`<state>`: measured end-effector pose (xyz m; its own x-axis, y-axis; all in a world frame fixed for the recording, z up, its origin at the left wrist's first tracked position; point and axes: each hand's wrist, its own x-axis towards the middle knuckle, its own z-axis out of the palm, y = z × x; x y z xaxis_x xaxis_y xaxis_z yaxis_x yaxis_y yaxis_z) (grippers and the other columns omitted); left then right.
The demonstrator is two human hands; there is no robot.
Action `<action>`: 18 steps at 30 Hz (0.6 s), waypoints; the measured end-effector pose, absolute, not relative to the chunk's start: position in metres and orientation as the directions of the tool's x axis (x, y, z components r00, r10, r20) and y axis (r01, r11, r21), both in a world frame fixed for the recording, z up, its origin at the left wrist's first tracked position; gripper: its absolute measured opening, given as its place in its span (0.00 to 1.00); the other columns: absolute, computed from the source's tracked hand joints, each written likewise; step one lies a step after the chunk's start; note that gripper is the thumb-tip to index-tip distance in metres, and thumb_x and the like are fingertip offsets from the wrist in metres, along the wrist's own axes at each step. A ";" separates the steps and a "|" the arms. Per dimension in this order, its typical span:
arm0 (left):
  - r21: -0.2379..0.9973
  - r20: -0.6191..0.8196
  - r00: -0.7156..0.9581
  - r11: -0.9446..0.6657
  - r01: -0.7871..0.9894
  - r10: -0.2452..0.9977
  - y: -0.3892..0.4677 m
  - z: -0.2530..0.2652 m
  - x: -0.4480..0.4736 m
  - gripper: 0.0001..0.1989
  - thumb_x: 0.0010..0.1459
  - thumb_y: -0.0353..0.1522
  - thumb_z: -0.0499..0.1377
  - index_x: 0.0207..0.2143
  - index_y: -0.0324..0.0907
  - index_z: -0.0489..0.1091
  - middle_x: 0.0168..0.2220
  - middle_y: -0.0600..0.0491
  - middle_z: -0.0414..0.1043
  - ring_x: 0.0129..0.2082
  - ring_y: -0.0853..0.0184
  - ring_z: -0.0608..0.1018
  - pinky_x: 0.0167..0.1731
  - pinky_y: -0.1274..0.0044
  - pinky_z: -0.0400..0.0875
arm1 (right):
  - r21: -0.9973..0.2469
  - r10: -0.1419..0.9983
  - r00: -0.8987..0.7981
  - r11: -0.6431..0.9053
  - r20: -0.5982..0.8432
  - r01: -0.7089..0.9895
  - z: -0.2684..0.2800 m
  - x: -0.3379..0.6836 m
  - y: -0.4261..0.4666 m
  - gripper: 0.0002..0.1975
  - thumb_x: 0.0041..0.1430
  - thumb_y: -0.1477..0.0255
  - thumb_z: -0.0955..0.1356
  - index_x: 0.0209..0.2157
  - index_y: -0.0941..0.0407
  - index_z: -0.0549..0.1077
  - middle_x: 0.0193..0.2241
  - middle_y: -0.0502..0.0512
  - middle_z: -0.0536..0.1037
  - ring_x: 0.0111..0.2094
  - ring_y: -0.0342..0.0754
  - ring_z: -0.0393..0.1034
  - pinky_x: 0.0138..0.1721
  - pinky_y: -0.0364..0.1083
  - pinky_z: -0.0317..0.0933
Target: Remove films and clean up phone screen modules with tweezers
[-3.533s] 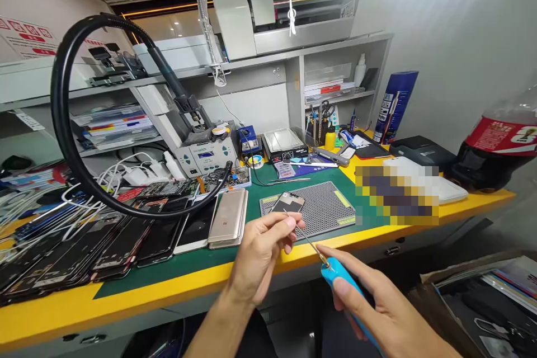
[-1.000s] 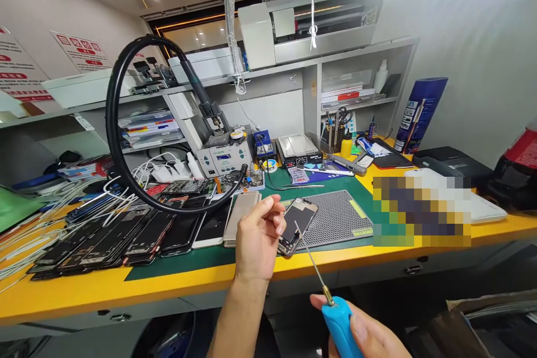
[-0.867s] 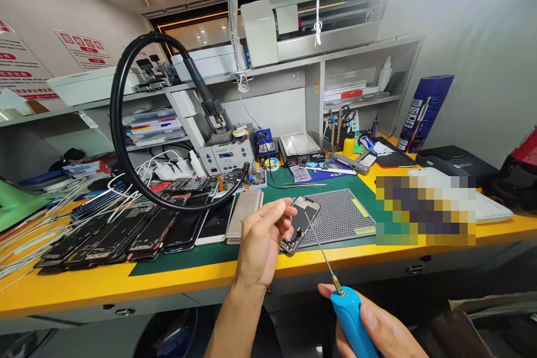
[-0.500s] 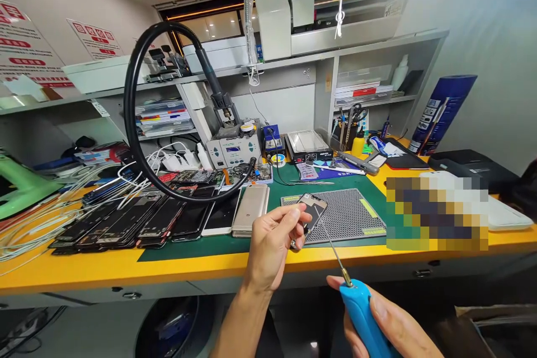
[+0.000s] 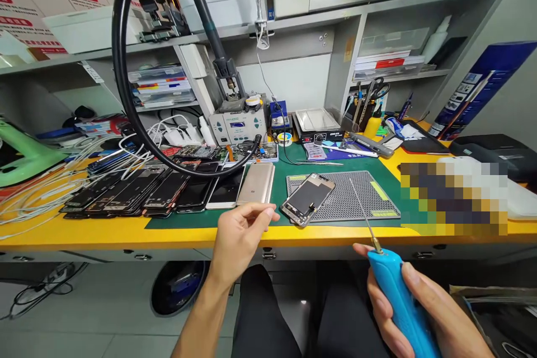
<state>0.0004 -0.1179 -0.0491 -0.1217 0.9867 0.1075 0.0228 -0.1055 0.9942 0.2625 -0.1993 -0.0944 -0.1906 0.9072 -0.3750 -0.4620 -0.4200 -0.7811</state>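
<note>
My left hand [image 5: 241,232] is raised at the table's front edge, thumb and fingers pinched together. Whatever is between its fingertips, if anything, is too small to make out. Just right of it a phone screen [image 5: 308,199] lies back side up, partly on a grey perforated mat [image 5: 356,196]. My right hand [image 5: 444,305] is wrapped round the blue handle of a hand tool [image 5: 400,296] with a long thin metal shaft. The shaft points up and left, its tip appearing over the mat, to the right of the screen.
Left of my hands, phones and screens [image 5: 138,190] lie in rows beside a gold phone [image 5: 257,183]. Behind stands a soldering or hot-air station [image 5: 239,126] with a looping black hose [image 5: 119,67]. White cables [image 5: 79,159] tangle at left. A flat heating plate [image 5: 318,123] stands at the back.
My left hand has drawn away left from the phone screen, which now shows whole on the mat. The tool in my right hand has shifted right, away from the screen. The view has tilted down.
</note>
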 end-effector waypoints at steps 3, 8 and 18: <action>0.858 0.336 -0.086 -0.267 0.439 0.938 -0.129 -0.071 -0.004 0.06 0.60 0.32 0.63 0.34 0.43 0.81 0.33 0.48 0.79 0.34 0.63 0.76 0.36 0.74 0.68 | -0.785 0.905 -0.216 -0.425 -0.366 -0.450 -0.096 0.261 -0.195 0.24 0.66 0.51 0.62 0.35 0.56 0.76 0.24 0.53 0.72 0.16 0.40 0.62 0.18 0.41 0.56; 0.511 0.590 0.187 -0.542 0.667 0.786 -0.133 -0.095 -0.005 0.10 0.62 0.25 0.59 0.39 0.45 0.79 0.33 0.50 0.74 0.36 0.63 0.71 0.39 0.70 0.65 | -0.825 0.912 -0.215 -0.409 -0.350 -0.390 -0.095 0.251 -0.190 0.22 0.65 0.51 0.64 0.40 0.56 0.75 0.24 0.52 0.73 0.16 0.40 0.62 0.17 0.41 0.56; 0.305 0.621 0.347 -0.625 0.719 0.703 -0.133 -0.104 -0.009 0.10 0.60 0.24 0.62 0.41 0.45 0.75 0.35 0.51 0.71 0.36 0.64 0.68 0.36 0.70 0.62 | -0.821 0.907 -0.189 -0.422 -0.377 -0.385 -0.100 0.251 -0.190 0.22 0.64 0.50 0.64 0.46 0.53 0.72 0.25 0.52 0.74 0.15 0.41 0.63 0.17 0.41 0.57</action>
